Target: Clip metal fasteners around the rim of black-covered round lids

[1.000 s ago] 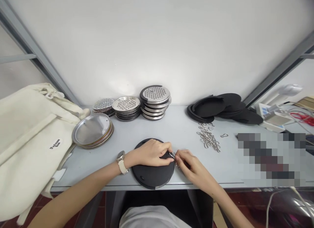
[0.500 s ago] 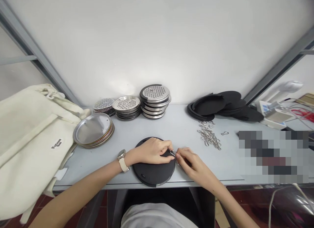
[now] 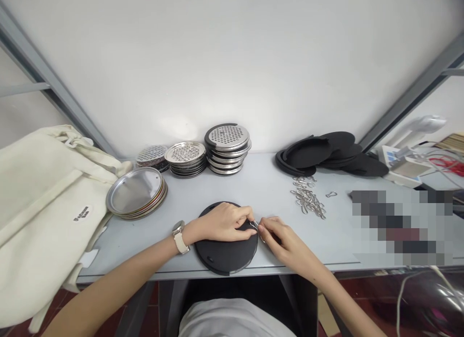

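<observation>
A round black disc [image 3: 228,255] lies flat near the table's front edge. Over its upper part rests my left hand [image 3: 226,223], thumb and forefinger closed around a small wire carabiner clip [image 3: 254,224] at the disc's right edge. My right hand [image 3: 277,233] meets it from the right, its fingertips pinched on the clip's other end. Whether the clip passes through a hole in the disc is hidden by the fingers. To the right of my hands lies a pile of similar metal clips [image 3: 308,199], with one single clip [image 3: 331,194] apart from it.
Stacks of perforated metal discs [image 3: 185,153] stand along the wall, beside a taller stack [image 3: 227,136]. Plain metal lids [image 3: 135,189] and a cream bag [image 3: 43,206] are at the left. Black covers [image 3: 308,155] lie back right, near a white device [image 3: 406,168].
Both hands stay at the disc's right edge, still pinching the clip, with only tiny finger movement. The whole view shifts slightly.
</observation>
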The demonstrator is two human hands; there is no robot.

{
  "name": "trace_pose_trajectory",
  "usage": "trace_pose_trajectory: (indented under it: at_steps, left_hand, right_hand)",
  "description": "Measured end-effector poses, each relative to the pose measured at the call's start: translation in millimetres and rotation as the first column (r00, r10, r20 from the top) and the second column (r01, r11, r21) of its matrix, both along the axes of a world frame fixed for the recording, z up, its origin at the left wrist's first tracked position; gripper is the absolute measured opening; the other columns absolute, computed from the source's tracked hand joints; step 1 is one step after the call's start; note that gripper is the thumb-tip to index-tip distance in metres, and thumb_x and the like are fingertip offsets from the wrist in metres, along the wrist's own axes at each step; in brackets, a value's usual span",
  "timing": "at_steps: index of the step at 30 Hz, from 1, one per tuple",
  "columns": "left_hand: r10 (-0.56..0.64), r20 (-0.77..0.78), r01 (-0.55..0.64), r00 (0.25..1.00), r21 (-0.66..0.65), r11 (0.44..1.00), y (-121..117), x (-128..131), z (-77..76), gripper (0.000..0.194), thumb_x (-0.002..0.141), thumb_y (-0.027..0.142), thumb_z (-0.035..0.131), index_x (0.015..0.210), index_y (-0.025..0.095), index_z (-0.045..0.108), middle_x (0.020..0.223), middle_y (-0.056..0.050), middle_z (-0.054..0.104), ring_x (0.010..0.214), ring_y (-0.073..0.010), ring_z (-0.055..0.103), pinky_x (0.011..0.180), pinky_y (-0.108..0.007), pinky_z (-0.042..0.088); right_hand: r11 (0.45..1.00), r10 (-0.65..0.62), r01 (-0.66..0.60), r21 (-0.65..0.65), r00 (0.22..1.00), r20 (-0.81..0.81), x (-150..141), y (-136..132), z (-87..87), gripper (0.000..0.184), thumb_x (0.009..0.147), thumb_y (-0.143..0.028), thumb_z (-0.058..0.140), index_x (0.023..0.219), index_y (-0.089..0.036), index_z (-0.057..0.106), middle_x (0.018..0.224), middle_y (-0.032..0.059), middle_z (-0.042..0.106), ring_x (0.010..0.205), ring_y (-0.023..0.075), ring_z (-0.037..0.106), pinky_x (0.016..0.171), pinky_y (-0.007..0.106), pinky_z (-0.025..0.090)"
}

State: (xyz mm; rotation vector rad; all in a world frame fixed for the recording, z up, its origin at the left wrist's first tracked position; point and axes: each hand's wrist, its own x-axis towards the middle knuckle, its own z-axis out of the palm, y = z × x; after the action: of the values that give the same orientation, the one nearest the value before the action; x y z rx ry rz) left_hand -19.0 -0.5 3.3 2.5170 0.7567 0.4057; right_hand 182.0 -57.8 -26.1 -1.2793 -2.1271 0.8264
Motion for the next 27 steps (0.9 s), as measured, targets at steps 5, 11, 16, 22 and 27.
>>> trace_pose_trajectory:
  at_steps: [5, 11, 16, 22, 27]
  left_hand:
    - [-0.007, 0.005, 0.007, 1.000, -0.009, 1.000, 1.4, -0.2, -1.8, 0.018, 0.084, 0.032, 0.060, 0.093, 0.018, 0.052, 0.055, 0.009, 0.043, 0.050, -0.0070, 0.043, 0.055, -0.019, 0.032]
    - [-0.003, -0.001, 0.003, 1.000, 0.003, 1.000, 0.5, -0.1, -1.0, 0.019, 0.084, 0.034, 0.059, 0.092, 0.019, 0.052, 0.055, 0.009, 0.042, 0.049, -0.0073, 0.043, 0.055, -0.019, 0.033]
    - [-0.007, 0.001, 0.007, 1.000, -0.002, 1.000, 1.0, 0.0, -1.6, 0.018, 0.084, 0.034, 0.060, 0.090, 0.019, 0.052, 0.054, 0.009, 0.042, 0.049, -0.0071, 0.044, 0.057, -0.019, 0.034]
    - [-0.011, 0.007, 0.011, 1.000, -0.008, 1.000, 1.9, -0.3, -3.3, 0.017, 0.083, 0.032, 0.060, 0.090, 0.019, 0.052, 0.055, 0.009, 0.042, 0.050, -0.0066, 0.043, 0.057, -0.018, 0.034]
    - [-0.006, 0.006, 0.006, 1.000, -0.024, 1.000, 1.9, -0.1, -2.3, 0.018, 0.084, 0.034, 0.059, 0.091, 0.019, 0.053, 0.054, 0.009, 0.041, 0.049, -0.0069, 0.042, 0.058, -0.019, 0.034]
  right_hand:
    - [1.000, 0.002, -0.002, -0.003, 1.000, 0.007, 0.5, -0.6, 1.4, 0.032, 0.100, -0.032, 0.030, 0.070, -0.021, 0.037, 0.066, -0.0016, 0.043, 0.072, 0.0169, 0.046, 0.073, 0.032, 0.039]
    - [1.000, -0.004, 0.004, -0.006, 1.000, 0.008, 0.5, 0.0, 1.1, 0.033, 0.100, -0.032, 0.030, 0.069, -0.021, 0.035, 0.066, -0.0019, 0.041, 0.072, 0.0168, 0.046, 0.072, 0.031, 0.039]
    - [1.000, -0.002, 0.002, -0.005, 1.000, 0.010, 1.0, 0.0, 1.8, 0.033, 0.099, -0.032, 0.031, 0.069, -0.021, 0.035, 0.065, -0.0020, 0.041, 0.072, 0.0167, 0.046, 0.072, 0.031, 0.039]
    - [1.000, -0.009, 0.009, -0.002, 1.000, -0.002, 1.6, -0.5, 0.9, 0.033, 0.099, -0.032, 0.031, 0.069, -0.021, 0.036, 0.065, -0.0021, 0.041, 0.072, 0.0163, 0.046, 0.071, 0.031, 0.039]
    - [1.000, -0.021, 0.020, -0.005, 1.000, -0.016, 2.3, -0.2, -0.2, 0.033, 0.099, -0.032, 0.033, 0.068, -0.021, 0.036, 0.065, -0.0019, 0.042, 0.071, 0.0161, 0.047, 0.070, 0.031, 0.040]
